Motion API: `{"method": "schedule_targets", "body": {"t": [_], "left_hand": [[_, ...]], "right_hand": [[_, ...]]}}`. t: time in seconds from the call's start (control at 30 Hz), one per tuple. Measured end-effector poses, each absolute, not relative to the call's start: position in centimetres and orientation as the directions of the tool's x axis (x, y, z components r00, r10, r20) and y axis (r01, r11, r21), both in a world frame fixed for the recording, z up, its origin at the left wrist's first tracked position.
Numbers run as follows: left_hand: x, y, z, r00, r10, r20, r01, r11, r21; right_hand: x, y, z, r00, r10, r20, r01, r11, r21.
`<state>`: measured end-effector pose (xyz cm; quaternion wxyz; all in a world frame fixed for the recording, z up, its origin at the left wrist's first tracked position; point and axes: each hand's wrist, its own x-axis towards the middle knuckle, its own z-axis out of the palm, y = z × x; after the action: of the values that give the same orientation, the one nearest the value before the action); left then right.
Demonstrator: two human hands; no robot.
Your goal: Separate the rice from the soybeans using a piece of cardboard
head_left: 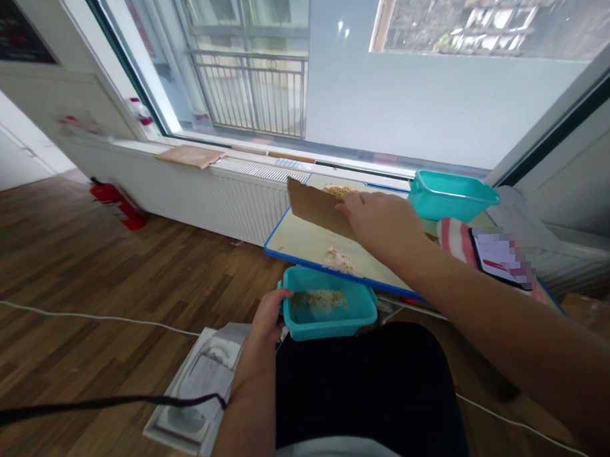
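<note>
My left hand (269, 314) grips the left end of a teal plastic bin (333, 325), held just under the table's front edge above my lap. Some grainy, tan and whitish bits lie on the bin's floor. In my right hand (379, 219) is a flat piece of brown cardboard (314, 206), held on edge over the blue-rimmed table (305, 236). A small heap of pale crumbly bits (340, 260) lies at the table's near edge, right above the bin. Behind the cardboard sits another pile of golden grains (340, 191), partly hidden by it.
A second teal bin (451, 197) stands at the table's back right. A phone (501, 256) rests on a pink-and-white striped cloth (455, 240). Radiator (254, 193) and window lie beyond. On the floor are a white box (200, 385), a cable (98, 319) and a red fire extinguisher (118, 205).
</note>
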<state>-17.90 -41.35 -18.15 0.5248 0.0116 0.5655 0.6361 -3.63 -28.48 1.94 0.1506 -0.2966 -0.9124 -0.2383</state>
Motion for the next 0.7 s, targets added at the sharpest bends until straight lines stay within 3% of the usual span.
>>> {"method": "schedule_targets", "body": {"t": [0.1,0.23,0.53,0.7], "left_hand": [[-17.4,-41.0,-18.3,-0.438,0.713,-0.548,-0.631,0.19,0.752],[-16.8,-40.7,-18.5,-0.445,0.723,-0.528,-0.595,0.201,0.778],[-16.8,-41.3,-18.6,-0.424,0.729,-0.538,-0.597,0.221,0.771],[-18.9,-42.0,-18.3,-0.44,0.701,-0.561,-0.65,0.183,0.738]], "right_hand": [[-6.6,-27.2,0.6,-0.901,0.169,0.399,0.339,0.849,0.405],[-10.5,-25.4,-1.3,-0.931,-0.04,0.363,0.139,0.881,0.452],[-10.6,-25.1,-3.8,-0.925,-0.277,0.26,-0.159,0.904,0.397],[-8.9,-25.2,-3.5,-0.924,-0.301,0.234,-0.201,0.906,0.373]]}}
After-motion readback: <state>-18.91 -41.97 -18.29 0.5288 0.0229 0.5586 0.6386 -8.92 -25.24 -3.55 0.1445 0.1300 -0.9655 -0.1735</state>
